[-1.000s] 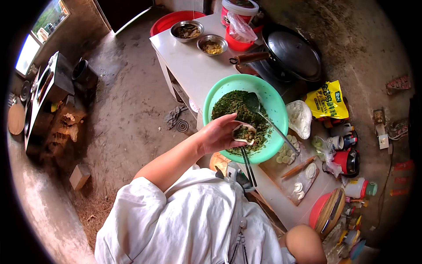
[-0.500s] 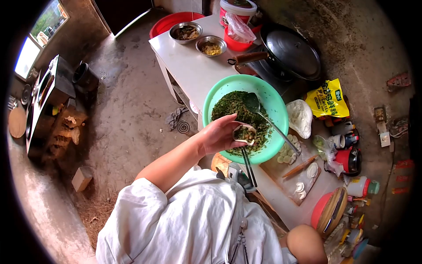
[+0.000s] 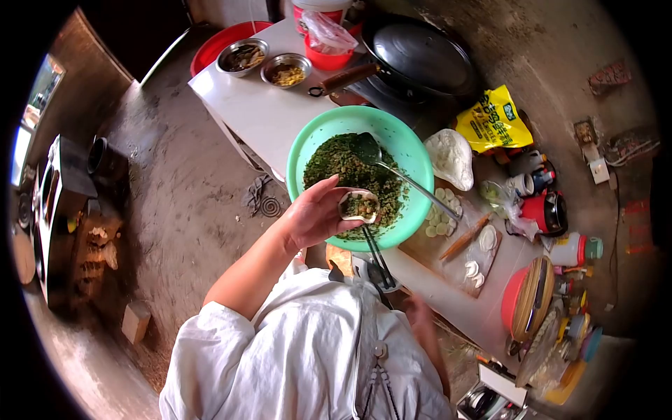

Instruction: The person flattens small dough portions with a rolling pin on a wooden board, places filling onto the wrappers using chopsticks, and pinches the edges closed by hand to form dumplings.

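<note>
My left hand is closed around a dumpling wrapper, cupped with green-brown filling inside, over the near side of the mint-green bowl. More chopped filling lies in that bowl, with a metal ladle resting in it, its handle over the right rim. A pair of dark chopsticks leans across the near rim. My right hand is low beside my shirt, near the table's front edge. Motion smears its fingers, and I see nothing certain in it.
Right of the bowl, a board holds dough pieces, a rolling pin and white wrappers or dumplings. A bag of flour and a yellow packet stand behind. A lidded wok and two metal bowls are farther back.
The camera view has shifted, moving the table leftward in frame. My right hand has come into view beside my shirt. My left hand still holds the filled wrapper over the bowl.
</note>
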Demonstrator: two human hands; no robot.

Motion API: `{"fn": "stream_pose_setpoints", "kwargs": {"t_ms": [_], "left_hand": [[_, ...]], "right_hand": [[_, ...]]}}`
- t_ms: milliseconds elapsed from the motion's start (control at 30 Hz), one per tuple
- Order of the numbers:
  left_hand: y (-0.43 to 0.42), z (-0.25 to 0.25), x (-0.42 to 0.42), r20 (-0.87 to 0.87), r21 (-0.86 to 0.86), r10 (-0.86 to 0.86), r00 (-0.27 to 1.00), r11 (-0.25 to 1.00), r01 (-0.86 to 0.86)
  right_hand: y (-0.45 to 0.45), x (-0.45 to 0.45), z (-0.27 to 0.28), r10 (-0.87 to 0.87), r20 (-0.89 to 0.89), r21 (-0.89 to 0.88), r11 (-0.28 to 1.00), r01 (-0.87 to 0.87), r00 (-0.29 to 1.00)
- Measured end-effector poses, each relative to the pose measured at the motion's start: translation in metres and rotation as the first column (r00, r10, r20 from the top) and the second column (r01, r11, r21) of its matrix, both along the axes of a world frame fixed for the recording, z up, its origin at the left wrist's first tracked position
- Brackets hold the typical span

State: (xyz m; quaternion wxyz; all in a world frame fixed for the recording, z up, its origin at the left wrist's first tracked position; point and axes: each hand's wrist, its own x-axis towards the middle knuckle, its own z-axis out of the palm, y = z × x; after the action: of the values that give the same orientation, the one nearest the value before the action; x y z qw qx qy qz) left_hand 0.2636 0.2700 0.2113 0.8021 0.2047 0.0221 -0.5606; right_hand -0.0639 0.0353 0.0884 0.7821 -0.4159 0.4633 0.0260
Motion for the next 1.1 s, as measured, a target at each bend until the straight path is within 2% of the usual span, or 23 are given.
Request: {"fn": "stream_pose_setpoints", "kwargs": {"t_ms": [133, 233, 333, 367, 433, 500, 533, 567, 667, 767, 900, 967, 1033, 1100], "left_hand": [[-0.007, -0.001, 0.0, -0.004, -0.005, -0.043, 0.999, 0.999, 0.043], [-0.012, 0.0, 0.0, -0.019, -0.001, -0.08, 0.997, 0.997, 0.08], [-0.019, 0.007, -0.005, -0.012, 0.011, -0.105, 0.994, 0.994, 0.105], [-0.022, 0.011, -0.007, -0.008, 0.008, -0.124, 0.992, 0.992, 0.124], [-0.023, 0.016, -0.012, -0.015, -0.03, -0.143, 0.99, 0.989, 0.142], [-0.025, 0.022, -0.018, -0.029, -0.01, -0.162, 0.986, 0.987, 0.162], [-0.026, 0.024, -0.019, -0.028, -0.038, -0.178, 0.984, 0.984, 0.177], [-0.026, 0.027, -0.021, -0.026, -0.066, -0.193, 0.981, 0.979, 0.191], [-0.023, 0.034, -0.028, -0.024, -0.068, -0.192, 0.981, 0.98, 0.19], [-0.017, 0.035, -0.033, -0.005, -0.078, -0.168, 0.986, 0.983, 0.167], [-0.007, 0.037, -0.033, 0.039, -0.083, -0.13, 0.991, 0.988, 0.133], [-0.002, 0.041, -0.033, 0.052, -0.037, -0.096, 0.994, 0.994, 0.098], [0.001, 0.037, -0.032, 0.046, -0.035, -0.093, 0.995, 0.995, 0.094], [0.003, 0.035, -0.031, 0.037, -0.032, -0.095, 0.995, 0.995, 0.096]], "right_hand": [[0.01, -0.005, -0.008, -0.05, -0.04, -0.023, 0.999, 0.049, 0.998], [0.008, 0.0, -0.004, -0.056, -0.058, -0.104, 0.993, 0.05, 0.997], [-0.002, 0.016, 0.007, 0.002, -0.077, -0.366, 0.93, -0.03, 0.997], [-0.008, 0.02, 0.01, 0.039, -0.094, -0.52, 0.85, -0.082, 0.995], [-0.016, 0.035, 0.02, 0.142, -0.038, -0.827, 0.55, -0.111, 0.989], [0.017, 0.088, 0.117, 0.298, 0.04, -0.916, 0.392, -0.084, 0.954], [0.027, 0.108, 0.141, 0.425, 0.066, -0.989, 0.147, 0.003, 0.903], [0.037, 0.123, 0.157, 0.547, 0.051, -0.987, -0.098, 0.124, 0.836], [0.061, 0.148, 0.179, 0.668, 0.063, -0.929, -0.232, 0.289, 0.741], [0.071, 0.161, 0.181, 0.698, 0.1, -0.902, -0.237, 0.36, 0.709], [0.072, 0.163, 0.177, 0.695, 0.102, -0.908, -0.226, 0.352, 0.711], [0.073, 0.161, 0.178, 0.669, 0.199, -0.954, -0.035, 0.298, 0.716], [0.071, 0.16, 0.178, 0.677, 0.234, -0.95, 0.008, 0.311, 0.697], [0.069, 0.153, 0.172, 0.639, 0.277, -0.961, 0.175, 0.215, 0.718]]}}
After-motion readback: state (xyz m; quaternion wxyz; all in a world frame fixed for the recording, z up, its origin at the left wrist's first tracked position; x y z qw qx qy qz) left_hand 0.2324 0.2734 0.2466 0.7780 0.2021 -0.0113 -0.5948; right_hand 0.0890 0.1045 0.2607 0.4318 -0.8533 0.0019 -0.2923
